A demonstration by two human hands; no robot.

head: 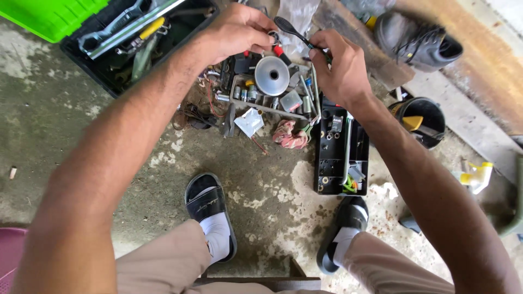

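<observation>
A slim black-handled tool (291, 28) is held up above a clutter of parts on a concrete floor (65, 109). Its rounded black end points up and to the left, toward the left hand (237, 30), and its lower end disappears into the right hand (343, 65). The right hand is closed around that lower end, fingers curled and thumb pressed over the shaft, with a trace of green seen at the grip. The left hand is drawn nearly shut, its fingertips (268, 34) pinched together on a small dark piece just beside the tool's rounded end; what exactly is pinched cannot be told. The two hands are held close together, only the upper stretch of the tool lying between them.

Directly below the hands a shiny metal cone-shaped part (272, 75) is seen resting on a tray of sockets (261, 98). A long black socket case (340, 147) lies open beneath the right wrist. A black toolbox (136, 38) with a green lid (49, 16) stands open beyond the left forearm. A pink rag (291, 136) lies near the socket case, and a black bucket (422, 121) is placed to the right.
</observation>
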